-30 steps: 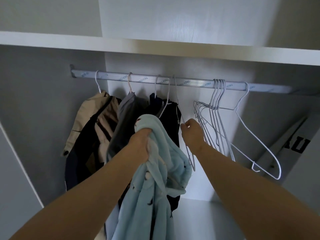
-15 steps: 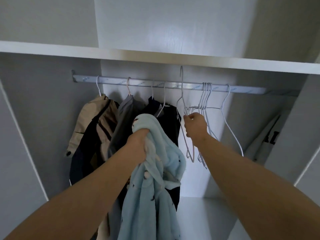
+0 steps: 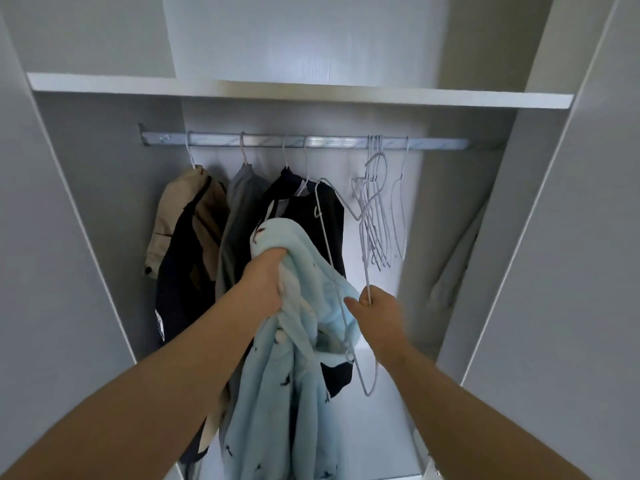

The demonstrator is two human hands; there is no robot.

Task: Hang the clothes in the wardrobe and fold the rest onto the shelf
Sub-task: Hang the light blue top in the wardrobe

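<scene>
Wardrobe rail (image 3: 311, 142), hanger (image 3: 363, 258) pinched in right fingers (image 3: 363, 301)

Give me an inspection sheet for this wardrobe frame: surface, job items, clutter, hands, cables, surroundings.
Surface: shelf above the rail; nothing seen on its visible edge.
Job's things: light blue garment bunched, not yet on a hanger; loose white wire hanger off the rail; beige garment, grey garment and dark garment hang on the rail.
Clutter: bunch of empty wire hangers on the rail's right part; pale cloth against the right wall.
Grippers: left hand shut on the light blue garment; right hand shut on the loose hanger.
Cables: nothing seen.
Surroundings: white wardrobe side panels; interior dim.
</scene>
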